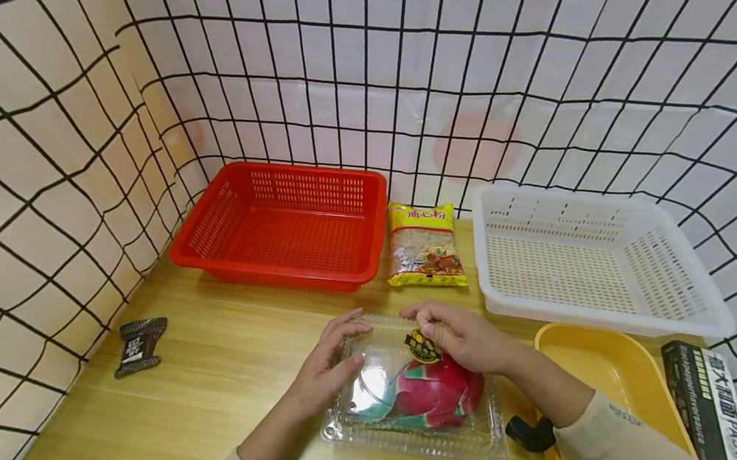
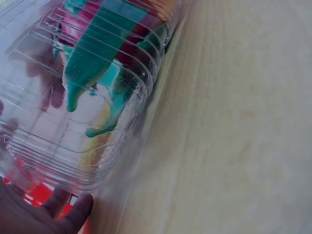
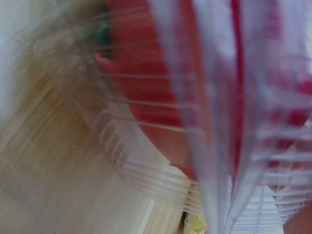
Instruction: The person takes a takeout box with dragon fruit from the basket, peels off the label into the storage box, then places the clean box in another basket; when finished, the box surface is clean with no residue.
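A clear plastic clamshell box lies on the wooden table in front of me, a red dragon fruit with green scales inside it. On its lid is a black and gold sticker. My left hand rests against the box's left side with fingers loosely extended; in the left wrist view its fingertips touch the rim. Over the back edge, my right hand grips the box with bent fingers, thumb beside the sticker. The right wrist view shows the ribbed plastic wall close up, mostly blurred.
Behind stand a red basket, a yellow macaroni packet and a white basket. To the right are a yellow tray and a pasta box. A small brown packet lies left. Black wire mesh surrounds the table.
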The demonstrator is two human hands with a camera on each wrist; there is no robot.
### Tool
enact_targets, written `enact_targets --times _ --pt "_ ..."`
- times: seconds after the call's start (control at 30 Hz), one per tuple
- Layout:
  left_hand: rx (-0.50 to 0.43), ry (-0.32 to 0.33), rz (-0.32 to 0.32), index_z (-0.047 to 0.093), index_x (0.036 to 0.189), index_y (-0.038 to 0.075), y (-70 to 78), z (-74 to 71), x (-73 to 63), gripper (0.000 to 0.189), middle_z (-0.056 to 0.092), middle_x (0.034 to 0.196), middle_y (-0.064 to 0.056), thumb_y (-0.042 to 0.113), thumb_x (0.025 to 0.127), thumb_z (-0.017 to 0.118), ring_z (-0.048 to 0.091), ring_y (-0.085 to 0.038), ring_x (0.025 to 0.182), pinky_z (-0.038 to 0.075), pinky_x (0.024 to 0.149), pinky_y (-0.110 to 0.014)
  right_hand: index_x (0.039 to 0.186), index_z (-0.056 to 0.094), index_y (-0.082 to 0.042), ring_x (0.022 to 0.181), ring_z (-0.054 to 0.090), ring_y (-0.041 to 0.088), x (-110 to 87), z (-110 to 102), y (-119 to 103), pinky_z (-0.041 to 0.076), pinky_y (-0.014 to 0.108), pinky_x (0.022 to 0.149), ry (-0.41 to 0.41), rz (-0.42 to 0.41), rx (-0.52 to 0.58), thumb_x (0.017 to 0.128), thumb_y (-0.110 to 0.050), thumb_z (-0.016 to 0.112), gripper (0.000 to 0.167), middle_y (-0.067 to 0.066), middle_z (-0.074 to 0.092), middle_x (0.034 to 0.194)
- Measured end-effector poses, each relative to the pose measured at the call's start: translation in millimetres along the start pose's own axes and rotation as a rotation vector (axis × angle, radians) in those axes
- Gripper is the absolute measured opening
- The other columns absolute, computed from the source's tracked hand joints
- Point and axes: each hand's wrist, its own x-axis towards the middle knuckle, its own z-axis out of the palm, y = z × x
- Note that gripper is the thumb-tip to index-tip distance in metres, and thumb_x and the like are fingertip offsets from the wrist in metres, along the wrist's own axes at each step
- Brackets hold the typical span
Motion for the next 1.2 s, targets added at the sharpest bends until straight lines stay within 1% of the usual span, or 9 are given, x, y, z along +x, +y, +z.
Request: enact_targets --times 0.1,0.57,0.67,0.73,0.8,0.87,0.93,1.0,1.2 --pt "-0.002 0.001 -0.004 0.057 0.135 0.013 -0.6 0.2 -0.6 0.041 0.030 0.164 -0.016 0.008 0.094 0.057 0.024 -0.044 0.153 0.015 0.114 -0.081 0.091 0.047 -0.018 0.134 0.055 0.037 -0.1 -0.6 -0.4 0.042 0.061 0.113 -0.004 0.009 0.034 0.108 -0.022 0.049 0.018 0.009 0.063 0.141" --pt "-0.009 -0.004 0.009 0.056 0.135 0.012 0.9 -1.1 -1.4 0.041 0.029 0.164 -0.020 0.007 0.095 0.056 0.024 -0.045 0.153 0.013 0.114 -0.082 0.092 0.051 -0.020 0.134 0.056 0.037 1.6 -3.8 -2.1 0.044 0.060 0.112 -0.008 0.024 0.054 0.107 -0.024 0.052 0.015 0.010 0.063 0.141" --pt "-0.014 -0.005 0.017 0.056 0.135 0.011 0.3 -1.1 -1.4 0.041 0.028 0.163 -0.021 0.006 0.095 0.056 0.023 -0.045 0.153 0.013 0.114 -0.082 0.095 0.054 -0.019 0.127 0.059 0.033 2.2 -6.9 -3.9 0.049 0.054 0.108 0.010 0.035 0.079 0.107 -0.022 0.053 0.012 0.009 0.065 0.133" --pt "-0.012 -0.005 0.027 0.056 0.135 0.011 -0.6 -1.0 -1.2 0.041 0.029 0.163 -0.022 0.005 0.094 0.056 0.023 -0.045 0.153 0.013 0.114 -0.081 0.097 0.055 -0.019 0.122 0.060 0.029 1.7 -9.0 -5.1 0.053 0.047 0.104 0.027 0.044 0.086 0.106 -0.021 0.054 0.010 0.007 0.065 0.124" --pt "-0.008 -0.004 0.039 0.056 0.134 0.010 -1.6 -0.8 -0.9 0.041 0.029 0.162 -0.023 0.004 0.094 0.057 0.024 -0.045 0.153 0.013 0.115 -0.081 0.098 0.056 -0.018 0.115 0.061 0.025 0.9 -10.7 -6.6 0.054 0.040 0.100 0.045 0.052 0.091 0.106 -0.020 0.055 0.008 0.004 0.064 0.113" --pt "-0.004 0.000 0.046 0.056 0.134 0.010 -2.3 -0.8 -0.9 0.041 0.030 0.162 -0.023 0.003 0.094 0.057 0.025 -0.046 0.152 0.014 0.115 -0.081 0.098 0.056 -0.017 0.111 0.061 0.023 -0.4 -11.9 -8.5 0.055 0.038 0.099 0.057 0.060 0.090 0.105 -0.020 0.056 0.008 0.002 0.062 0.107" --pt "-0.005 0.004 0.046 0.057 0.134 0.010 -2.3 -0.7 -0.9 0.041 0.031 0.162 -0.023 0.003 0.093 0.057 0.026 -0.045 0.152 0.015 0.115 -0.080 0.098 0.057 -0.018 0.109 0.061 0.022 -2.5 -13.1 -10.7 0.054 0.038 0.098 0.069 0.079 0.078 0.105 -0.021 0.057 0.008 0.000 0.063 0.104" --pt "-0.008 0.003 0.041 0.057 0.134 0.011 -1.9 -0.6 -1.1 0.042 0.030 0.162 -0.023 0.003 0.093 0.057 0.026 -0.045 0.152 0.015 0.115 -0.081 0.098 0.058 -0.018 0.109 0.061 0.023 -5.7 -14.7 -13.1 0.054 0.043 0.099 0.092 0.098 0.063 0.104 -0.021 0.058 0.007 -0.001 0.063 0.103" --pt "-0.011 -0.001 0.019 0.056 0.135 0.011 -0.5 -0.6 -1.8 0.041 0.029 0.163 -0.021 0.005 0.094 0.057 0.025 -0.045 0.152 0.016 0.113 -0.082 0.101 0.063 -0.021 0.114 0.065 0.024 -18.2 -22.2 -19.2 0.055 0.050 0.101 0.158 0.165 0.004 0.102 -0.026 0.063 0.005 -0.003 0.067 0.102"
